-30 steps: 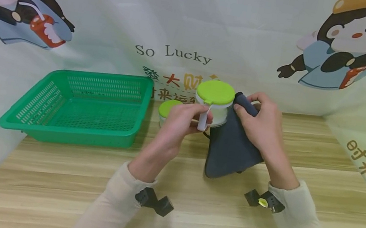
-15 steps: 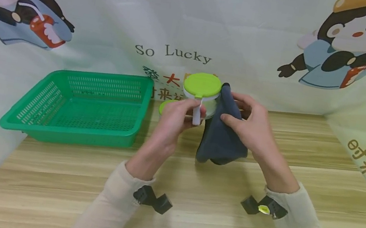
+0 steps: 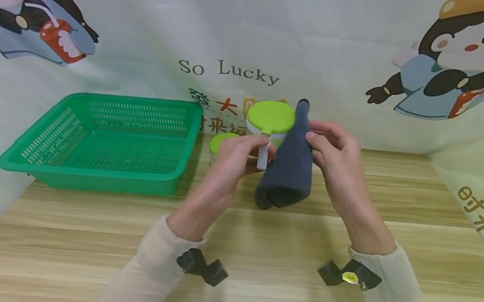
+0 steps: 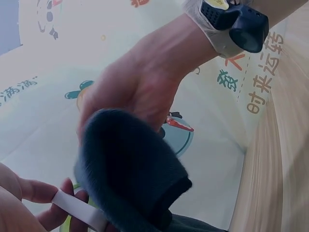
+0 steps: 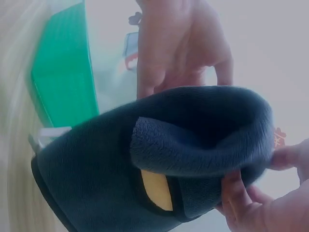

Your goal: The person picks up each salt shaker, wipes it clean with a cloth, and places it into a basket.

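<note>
Drawn in from its wide flare a second ago, the dark blue cloth (image 3: pixel 290 164) now hangs narrower and steeper, covering the right side of my lidded jar (image 3: pixel 271 117), which has shifted slightly left. With my right hand (image 3: pixel 339 154) I pinch the cloth; my left hand (image 3: pixel 234 155) grips the jar's white handle (image 3: pixel 262 157), fingers curled. Both are near the desk's (image 3: pixel 246 296) back edge, right of the green basket (image 3: pixel 121 184).

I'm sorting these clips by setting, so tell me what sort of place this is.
Probably a staged work booth: cartoon-printed sheeting rises behind and on both sides of a wood-grain tabletop, where a green basket stands.
</note>
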The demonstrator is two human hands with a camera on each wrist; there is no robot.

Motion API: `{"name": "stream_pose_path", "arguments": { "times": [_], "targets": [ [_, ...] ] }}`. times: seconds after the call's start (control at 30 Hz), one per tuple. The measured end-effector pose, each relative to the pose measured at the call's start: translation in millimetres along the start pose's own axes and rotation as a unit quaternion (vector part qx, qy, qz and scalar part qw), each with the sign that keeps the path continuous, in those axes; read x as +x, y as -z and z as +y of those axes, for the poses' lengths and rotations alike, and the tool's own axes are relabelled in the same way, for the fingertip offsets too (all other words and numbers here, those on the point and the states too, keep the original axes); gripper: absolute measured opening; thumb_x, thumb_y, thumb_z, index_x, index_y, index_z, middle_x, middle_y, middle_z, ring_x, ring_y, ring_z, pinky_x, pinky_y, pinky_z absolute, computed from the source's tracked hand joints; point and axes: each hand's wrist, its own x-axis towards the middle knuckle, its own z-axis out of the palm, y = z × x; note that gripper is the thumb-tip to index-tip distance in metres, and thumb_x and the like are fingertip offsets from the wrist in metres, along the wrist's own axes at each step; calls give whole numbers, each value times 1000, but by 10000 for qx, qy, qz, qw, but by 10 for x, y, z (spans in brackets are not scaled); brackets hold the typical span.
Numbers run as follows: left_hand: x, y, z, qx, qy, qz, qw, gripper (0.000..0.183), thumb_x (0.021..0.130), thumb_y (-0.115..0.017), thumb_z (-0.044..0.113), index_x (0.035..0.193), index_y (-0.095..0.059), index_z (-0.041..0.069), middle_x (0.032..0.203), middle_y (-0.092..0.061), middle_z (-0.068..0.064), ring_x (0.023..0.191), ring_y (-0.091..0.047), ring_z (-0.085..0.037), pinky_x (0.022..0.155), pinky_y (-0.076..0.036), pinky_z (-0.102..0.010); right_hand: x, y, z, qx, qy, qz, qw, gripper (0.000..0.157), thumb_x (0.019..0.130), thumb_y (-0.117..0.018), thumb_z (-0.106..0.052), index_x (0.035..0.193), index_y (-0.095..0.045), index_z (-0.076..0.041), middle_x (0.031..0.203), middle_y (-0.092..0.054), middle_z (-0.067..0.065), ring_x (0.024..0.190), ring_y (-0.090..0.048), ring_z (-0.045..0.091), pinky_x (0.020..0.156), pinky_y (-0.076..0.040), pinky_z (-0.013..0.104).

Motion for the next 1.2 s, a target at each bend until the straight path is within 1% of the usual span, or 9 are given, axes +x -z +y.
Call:
{"name": "stream_pose_path", "arguments": {
  "times": [0.1,0.2,0.37,0.5,0.6,0.73,0.93,1.1,1.2],
  "targets": [
    [4,6,2,-27,61,101,9999,25,102,-58,22,92,-72,3,90,-67,-4,87,-67,-18,88,-58,-31,-5,2,-2,364,0,-365,9987,41,101,-48,0,141,-53,5,126,-61,6,107,-67,14,92,-58,23],
    [5,6,3,-38,91,129,9999,25,101,-58,22,93,-72,3,91,-68,-5,88,-67,-19,89,-58,-32,-8,8,8,239,-55,-509,9984,47,100,-51,4,147,-51,3,136,-59,8,111,-68,12,94,-58,22],
    [-1,7,0,13,160,36,9999,25,102,-58,23,92,-72,4,94,-69,-6,88,-68,-19,89,-58,-32,-4,-45,61,-730,154,-239,9969,49,100,-61,0,148,-53,-5,146,-56,12,116,-64,16,94,-56,21],
    [-7,-2,-5,53,172,-4,9998,26,102,-58,24,94,-73,4,98,-69,-5,88,-69,-20,89,-58,-32,-18,-132,113,-1436,418,11,9888,52,102,-58,-4,153,-49,-11,154,-53,12,135,-54,23,107,-48,38],
    [-10,-11,-10,76,153,11,9999,26,102,-58,25,96,-73,4,98,-69,-4,90,-69,-20,91,-58,-33,-26,-187,141,-1417,256,-93,9895,59,105,-50,-11,162,-32,-12,164,-42,11,152,-39,25,119,-36,50],
    [-9,-25,-23,135,221,-52,9997,26,102,-59,26,97,-73,5,100,-69,-4,94,-68,-20,94,-58,-35,-16,-202,159,-1370,-275,-228,9899,65,107,-39,-20,167,-13,-18,172,-22,6,159,-25,24,129,-22,49],
    [-24,-38,-34,262,258,-184,9992,26,102,-58,27,95,-73,6,101,-68,-3,94,-68,-20,95,-57,-35,11,-178,133,-1341,-573,-77,9893,60,107,-30,-24,166,-17,-23,174,-16,1,160,-18,20,131,-16,46],
    [-50,-39,-21,263,84,-278,9992,25,102,-59,24,91,-72,7,92,-67,-2,89,-66,-19,90,-57,-33,25,-158,133,-1226,-366,28,9918,60,107,-28,-26,165,-22,-20,173,-20,-1,161,-15,16,131,-13,42],
    [-67,-46,-11,287,19,-370,9989,25,101,-59,23,89,-72,6,88,-67,-2,88,-65,-20,86,-57,-31,24,-138,157,-1012,-136,38,9948,58,109,-25,-29,165,-23,-17,172,-23,2,159,-21,18,131,-14,41]
  ]
}}
